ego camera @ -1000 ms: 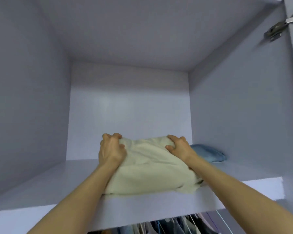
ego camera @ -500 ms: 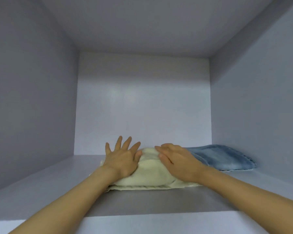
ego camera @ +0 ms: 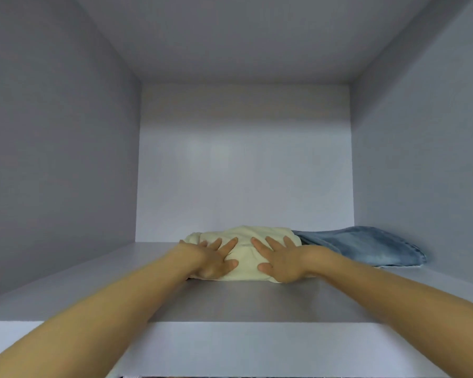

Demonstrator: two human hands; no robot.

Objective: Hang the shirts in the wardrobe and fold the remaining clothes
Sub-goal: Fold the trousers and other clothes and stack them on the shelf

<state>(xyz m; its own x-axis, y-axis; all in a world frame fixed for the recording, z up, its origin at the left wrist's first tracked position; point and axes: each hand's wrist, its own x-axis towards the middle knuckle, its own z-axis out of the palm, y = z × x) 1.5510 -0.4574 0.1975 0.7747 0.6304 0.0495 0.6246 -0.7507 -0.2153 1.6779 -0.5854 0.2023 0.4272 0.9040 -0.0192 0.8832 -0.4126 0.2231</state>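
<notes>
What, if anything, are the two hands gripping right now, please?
Nothing is gripped. The left hand and the right hand press flat, fingers spread, on the near top of the folded cream garment on the shelf.

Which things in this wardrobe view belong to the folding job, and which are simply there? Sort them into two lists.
Part of the job:
- folded cream garment, at the back of the shelf
- left hand and right hand, pressing flat on it
- folded blue denim, touching its right side

Simply there:
- wardrobe shelf
- back wall

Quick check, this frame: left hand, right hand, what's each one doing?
Left hand: open, fingers straight, pressing the folded cream garment.
Right hand: open, pressing the same garment.
</notes>
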